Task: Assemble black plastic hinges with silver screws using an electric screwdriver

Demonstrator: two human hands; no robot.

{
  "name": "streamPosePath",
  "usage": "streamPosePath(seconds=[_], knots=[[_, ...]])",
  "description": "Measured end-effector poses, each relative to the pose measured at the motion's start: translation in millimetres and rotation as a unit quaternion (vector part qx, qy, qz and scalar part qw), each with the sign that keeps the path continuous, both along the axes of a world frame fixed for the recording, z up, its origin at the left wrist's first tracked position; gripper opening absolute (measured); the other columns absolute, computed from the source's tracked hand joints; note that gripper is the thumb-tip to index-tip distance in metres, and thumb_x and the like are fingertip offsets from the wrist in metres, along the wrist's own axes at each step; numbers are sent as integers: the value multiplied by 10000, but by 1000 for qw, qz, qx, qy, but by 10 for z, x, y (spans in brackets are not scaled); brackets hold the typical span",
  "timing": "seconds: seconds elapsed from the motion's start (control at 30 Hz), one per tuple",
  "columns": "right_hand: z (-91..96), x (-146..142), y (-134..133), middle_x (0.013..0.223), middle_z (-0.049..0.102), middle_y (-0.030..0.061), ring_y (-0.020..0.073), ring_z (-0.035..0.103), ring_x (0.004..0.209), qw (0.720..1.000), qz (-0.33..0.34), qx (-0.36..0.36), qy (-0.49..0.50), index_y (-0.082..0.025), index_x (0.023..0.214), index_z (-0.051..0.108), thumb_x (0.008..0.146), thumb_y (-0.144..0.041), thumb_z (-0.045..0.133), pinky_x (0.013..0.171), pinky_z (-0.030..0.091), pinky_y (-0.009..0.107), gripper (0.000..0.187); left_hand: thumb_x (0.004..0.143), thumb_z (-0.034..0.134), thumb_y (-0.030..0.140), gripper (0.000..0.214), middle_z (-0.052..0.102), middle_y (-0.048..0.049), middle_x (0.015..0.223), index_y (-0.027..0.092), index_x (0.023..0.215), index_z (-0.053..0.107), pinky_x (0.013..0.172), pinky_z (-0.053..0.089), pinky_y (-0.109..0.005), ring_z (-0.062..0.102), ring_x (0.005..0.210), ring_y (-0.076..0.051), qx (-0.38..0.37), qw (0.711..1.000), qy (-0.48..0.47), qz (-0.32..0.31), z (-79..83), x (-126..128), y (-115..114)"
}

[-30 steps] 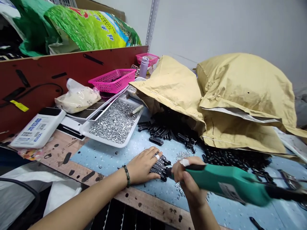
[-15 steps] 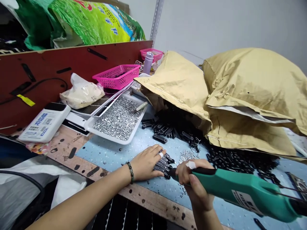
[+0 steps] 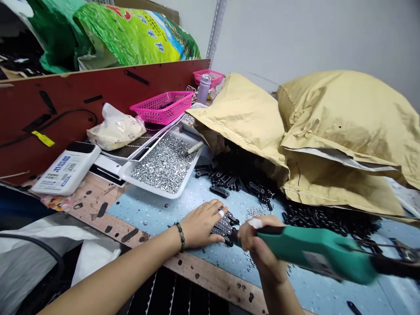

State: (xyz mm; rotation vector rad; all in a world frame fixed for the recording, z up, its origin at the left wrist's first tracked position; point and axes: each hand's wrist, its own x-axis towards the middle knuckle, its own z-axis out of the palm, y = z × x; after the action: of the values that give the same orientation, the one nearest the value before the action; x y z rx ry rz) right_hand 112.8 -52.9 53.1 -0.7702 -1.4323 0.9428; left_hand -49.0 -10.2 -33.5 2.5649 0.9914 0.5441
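Note:
My left hand [image 3: 201,225] lies flat, fingers stretched forward, over a row of black slotted plastic strips [image 3: 223,226] on the blue work surface. Its fingers and thumb frame the left side of the row. Wrapped round the front of a green electric screwdriver [image 3: 316,251], my right hand [image 3: 259,245] keeps the tool nearly level. The dark nose of the screwdriver meets the right end of the strips; its exact tip is hidden. Small silver pieces of hardware [image 3: 255,212] lie scattered just beyond my right hand.
A white tray [image 3: 149,189] holds many small metal nuts. Black parts [image 3: 328,221] spill from open brown paper sacks [image 3: 243,113] at the back. On the left are a white scale [image 3: 67,170], a plastic bag [image 3: 116,129] and a pink basket [image 3: 160,116].
The rear of the screwdriver has swung upward and is blurred, while its nose stays at the strips. My left hand keeps its place on the row. The view has shifted slightly.

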Motion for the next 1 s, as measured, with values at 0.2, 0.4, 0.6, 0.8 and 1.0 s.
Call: streamPosePath(seconds=[0.2,0.4,0.6,0.8,1.0], knots=[[51,54,92,552,477,-83,104,459,448,995,-31,59,69,-224,983,531,850,-210,554,552,414,301,136,793,670,523,790,365,-160,1414,152,1396,319,1081,315,-482,283,1332,-336,-2,1000,-11,0,-4,0,3],[-155,67,176,539,458,-94,112,459,469,998,-28,32,39,-233,992,500,871,-250,557,569,411,299,135,789,675,522,784,371,-152,1407,158,1391,329,1084,313,-480,290,1327,-332,-7,1000,-9,-2,3,2,8],[-128,83,166,542,455,-93,110,457,451,998,-21,33,42,-230,978,506,871,-252,551,558,422,306,118,783,681,521,796,378,-147,1400,166,1396,317,1077,321,-479,297,1321,-329,-13,1000,-5,-2,32,1,10],[-155,74,215,540,450,-93,114,461,464,999,-10,13,35,-230,980,488,868,-257,553,556,416,302,133,785,682,514,795,376,-153,1404,155,1396,321,1085,309,-474,289,1326,-328,-18,1000,-1,0,42,6,6],[-176,40,287,523,416,-98,112,423,442,1000,3,-16,21,-244,941,454,870,-278,558,519,392,283,130,803,656,523,774,357,-150,1420,180,1403,308,1076,307,-502,281,1332,-341,-18,1000,-17,-1,-11,2,7]])
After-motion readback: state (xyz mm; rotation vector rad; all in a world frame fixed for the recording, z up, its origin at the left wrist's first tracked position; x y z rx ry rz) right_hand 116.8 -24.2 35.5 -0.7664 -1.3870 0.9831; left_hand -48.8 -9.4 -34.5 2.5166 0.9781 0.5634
